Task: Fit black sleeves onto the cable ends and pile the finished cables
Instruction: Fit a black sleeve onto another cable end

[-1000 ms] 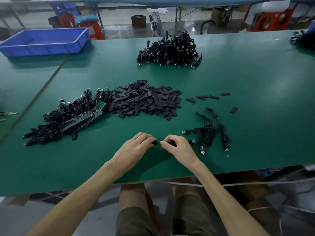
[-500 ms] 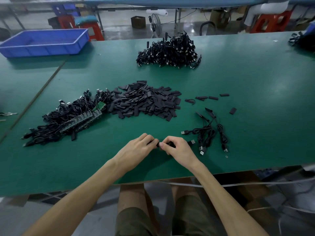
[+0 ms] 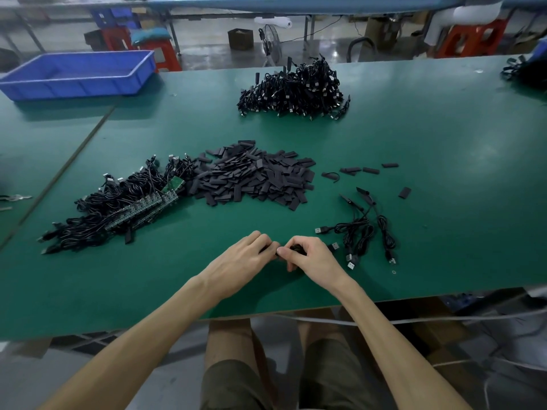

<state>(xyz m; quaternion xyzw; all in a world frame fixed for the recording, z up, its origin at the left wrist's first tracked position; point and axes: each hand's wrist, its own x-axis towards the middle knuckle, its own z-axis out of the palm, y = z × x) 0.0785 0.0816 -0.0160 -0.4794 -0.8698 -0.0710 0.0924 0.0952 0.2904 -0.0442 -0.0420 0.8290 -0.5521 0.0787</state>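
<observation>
The left hand point(image 3: 245, 258) and the right hand point(image 3: 312, 257) are brought together knuckle to knuckle near the front edge of the green table point(image 3: 444, 161), fingertips touching. Both sets of fingers are curled, and a small black piece point(image 3: 296, 248) is pinched between them. Only slivers of it are seen under the fingers, so whether sleeve or cable end is shown cannot be told. Its long axis is laid across the view, from one hand to the other, roughly parallel to the table's near edge.

Just to the right of the right hand, a few loose cables point(image 3: 364, 232) are spread on the table, with their plug ends pointed mostly toward the near edge. Beyond the hands, a broad heap of flat black sleeves point(image 3: 257, 176) is piled. A tangle of cables with green circuit boards point(image 3: 124, 208) is joined to its left side. Several stray sleeves point(image 3: 359, 170) are scattered to the right of the heap. A larger pile of cables point(image 3: 293, 90) is set well apart at the far side of the table.

A blue tray point(image 3: 80, 74) is placed at the far left corner. Behind the table, red stools point(image 3: 165, 53), a floor fan point(image 3: 270, 44) and a cardboard box point(image 3: 240, 38) are seen on a glossy floor.
</observation>
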